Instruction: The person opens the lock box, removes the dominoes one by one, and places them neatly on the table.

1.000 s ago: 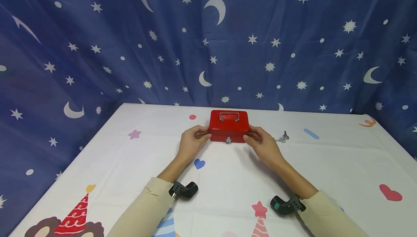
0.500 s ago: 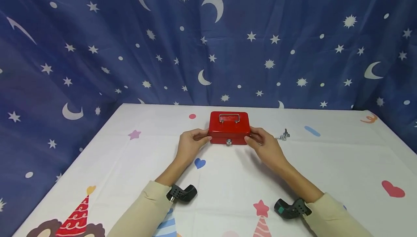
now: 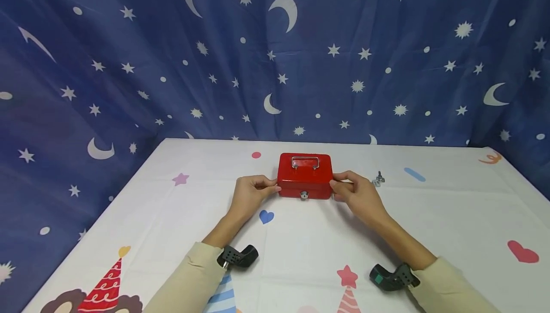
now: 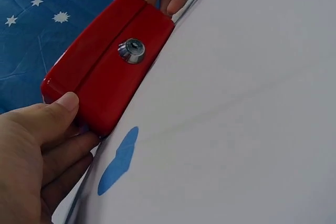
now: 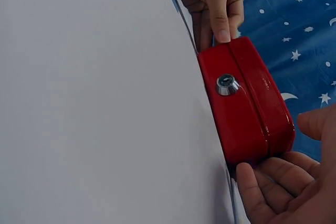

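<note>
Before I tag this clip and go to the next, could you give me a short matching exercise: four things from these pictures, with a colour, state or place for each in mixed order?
Things:
1. Box
2. Lock
3. Curtain
4. Left hand

Descriptions:
A. Touching the box's left end
B. Silver, on the box's front
C. Red and shut
D. Blue and white, in the background

Right pairs: 1-C, 2-B, 3-D, 4-A.

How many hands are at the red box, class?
2: the left hand pinches the left end of the red box; the right hand is at its right end.
</note>
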Motion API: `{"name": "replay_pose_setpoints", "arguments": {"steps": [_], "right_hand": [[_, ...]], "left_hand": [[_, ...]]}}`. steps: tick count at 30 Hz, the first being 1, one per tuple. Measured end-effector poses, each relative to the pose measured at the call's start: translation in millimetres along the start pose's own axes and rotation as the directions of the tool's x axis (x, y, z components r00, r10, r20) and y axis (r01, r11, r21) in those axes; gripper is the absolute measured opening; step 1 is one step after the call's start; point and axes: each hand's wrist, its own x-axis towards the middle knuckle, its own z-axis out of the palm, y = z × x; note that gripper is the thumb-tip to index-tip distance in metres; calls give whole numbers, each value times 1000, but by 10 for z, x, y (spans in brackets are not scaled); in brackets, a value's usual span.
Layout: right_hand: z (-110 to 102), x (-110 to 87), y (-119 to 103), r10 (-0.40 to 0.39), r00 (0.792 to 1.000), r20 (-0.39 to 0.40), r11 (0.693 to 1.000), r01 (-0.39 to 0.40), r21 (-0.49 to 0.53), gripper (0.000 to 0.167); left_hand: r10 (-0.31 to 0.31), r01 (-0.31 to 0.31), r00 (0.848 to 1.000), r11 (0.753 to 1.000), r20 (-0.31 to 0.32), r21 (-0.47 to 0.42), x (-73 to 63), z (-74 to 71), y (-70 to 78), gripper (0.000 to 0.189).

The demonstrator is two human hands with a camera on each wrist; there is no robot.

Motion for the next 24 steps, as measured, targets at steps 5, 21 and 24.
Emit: {"name": "replay_pose_setpoints", "arguments": {"steps": [5,21,24], "right_hand": [[-9,-17,-5,10,1000,-3,1000,-10,-11,42],[-181,-10,-75,-18,996,89,998,23,-60,35],[-201,-12,-84,-10,994,110,996,19,-90,36]], "left_hand": [[5,-6,1000,1000,27,16,0,-12,-22,12],[-83,102,974,992,211,-80,-27,-137,15,8],[-96,148,958,973,271,-179,-35,-146,22,12]]}}
